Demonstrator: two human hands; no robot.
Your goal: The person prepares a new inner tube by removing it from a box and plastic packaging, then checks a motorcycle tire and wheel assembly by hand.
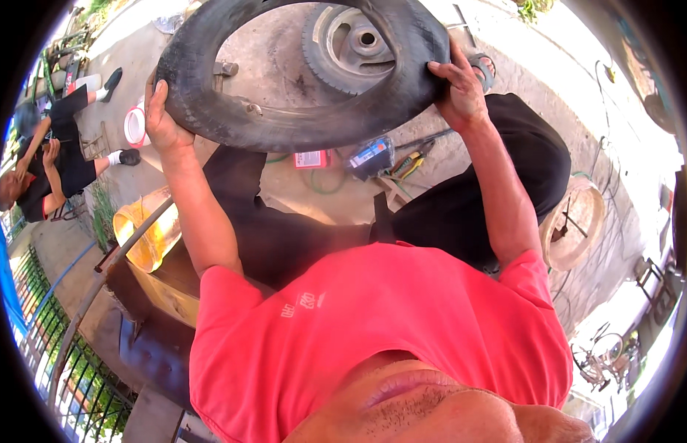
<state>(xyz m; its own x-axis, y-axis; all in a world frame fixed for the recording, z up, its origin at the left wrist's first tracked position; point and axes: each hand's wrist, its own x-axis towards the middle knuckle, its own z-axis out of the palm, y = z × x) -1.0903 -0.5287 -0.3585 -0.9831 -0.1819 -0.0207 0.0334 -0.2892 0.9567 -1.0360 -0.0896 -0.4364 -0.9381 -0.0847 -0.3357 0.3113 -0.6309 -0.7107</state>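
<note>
Head view: left fisheye of a pair, worn on the person's head, upright, facing steeply down.
Red shirt [388, 310] nearest, close below the lens; tire [299, 129] farther; concrete ground [513, 66] beyond, far. Field spans from barred fence [78, 376] at near left to bicycle [598, 356] at near right; edges bowed, rim black.

Recognisable as an open-air tyre-repair workshop from the rimless tyre [306, 127], the wheel [343, 63] on bare concrete [535, 81], and the tools [408, 166] and small packages [371, 157] near it. Further marked as a working yard by the yellow bucket [148, 230], the round tub [598, 218] and, at far right, the bicycle [596, 362]. Shown to be outdoors by strong daylight and a barred fence [85, 384] with greenery behind.
</note>
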